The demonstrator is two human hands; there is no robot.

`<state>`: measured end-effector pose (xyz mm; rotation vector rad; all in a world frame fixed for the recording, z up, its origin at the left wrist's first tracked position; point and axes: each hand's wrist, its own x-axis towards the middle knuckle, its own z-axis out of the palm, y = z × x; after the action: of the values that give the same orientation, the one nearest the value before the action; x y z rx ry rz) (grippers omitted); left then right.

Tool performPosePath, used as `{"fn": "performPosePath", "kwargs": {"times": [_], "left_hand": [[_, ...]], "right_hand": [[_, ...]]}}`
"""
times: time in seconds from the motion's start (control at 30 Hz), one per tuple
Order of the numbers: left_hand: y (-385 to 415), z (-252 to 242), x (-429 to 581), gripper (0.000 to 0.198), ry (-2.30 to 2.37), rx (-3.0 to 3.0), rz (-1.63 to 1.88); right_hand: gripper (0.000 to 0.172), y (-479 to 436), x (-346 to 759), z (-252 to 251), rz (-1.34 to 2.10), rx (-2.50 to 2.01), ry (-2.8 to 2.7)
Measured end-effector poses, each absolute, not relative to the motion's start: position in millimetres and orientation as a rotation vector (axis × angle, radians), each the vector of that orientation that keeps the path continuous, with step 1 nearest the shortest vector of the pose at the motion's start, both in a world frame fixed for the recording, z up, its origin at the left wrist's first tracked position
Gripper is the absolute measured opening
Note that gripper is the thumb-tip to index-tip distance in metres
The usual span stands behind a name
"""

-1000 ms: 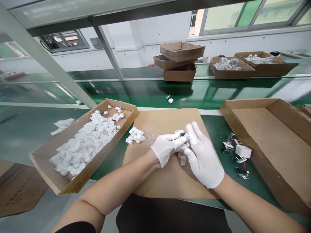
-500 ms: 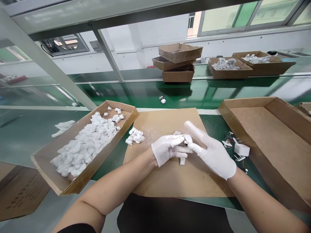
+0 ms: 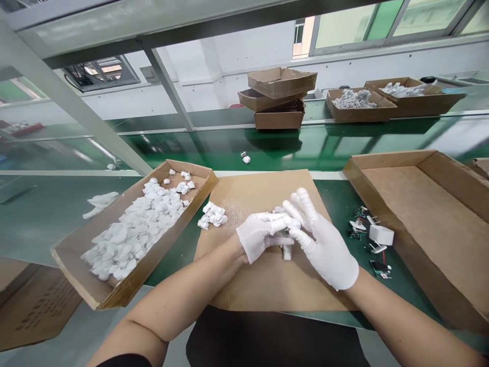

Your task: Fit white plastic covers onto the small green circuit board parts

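Both hands wear white gloves and meet above a flat cardboard sheet [image 3: 244, 285]. My left hand [image 3: 265, 232] has its fingers closed around something small, mostly covered by the gloves. Against those fingertips rest some fingers of my right hand [image 3: 328, 247], which are stretched out, with the thumb side apart. Beneath the hands, a small whitish block [image 3: 286, 252] lies on the sheet, partly covered. Left of the hands, a little heap of white plastic pieces [image 3: 212, 215] sits near the sheet's edge.
At left stands a cardboard tray [image 3: 208, 176] of white pieces, beside a loose white glove [image 3: 100, 204]. Small circuit boards [image 3: 380, 269] and a white housing [image 3: 381, 235] lie beside a large cardboard tray [image 3: 416, 196]. A small part [image 3: 245, 159] rides the green belt [image 3: 214, 148]; stacked boxes [image 3: 280, 120] stand behind.
My right hand has shifted slightly left, its fingers now closer together and over the left fingertips. The small part on the green belt has moved left.
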<state>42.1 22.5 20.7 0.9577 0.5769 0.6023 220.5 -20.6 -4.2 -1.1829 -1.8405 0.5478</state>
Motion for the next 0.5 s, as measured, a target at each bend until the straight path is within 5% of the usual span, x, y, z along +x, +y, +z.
{"fn": "performPosePath", "kwargs": {"times": [0.13, 0.33, 0.5], "left_hand": [[23, 22, 45, 0.030, 0.559, 0.918, 0.657], [18, 18, 51, 0.038, 0.629, 0.821, 0.771], [19, 14, 48, 0.037, 0.580, 0.846, 0.729]], "right_hand": [[0.090, -23, 215, -11, 0.317, -1.213, -1.964], [0.084, -20, 209, -12, -0.207, -1.232, -2.082], [0.068, -12, 213, -13, -0.119, -1.224, -2.000]]}}
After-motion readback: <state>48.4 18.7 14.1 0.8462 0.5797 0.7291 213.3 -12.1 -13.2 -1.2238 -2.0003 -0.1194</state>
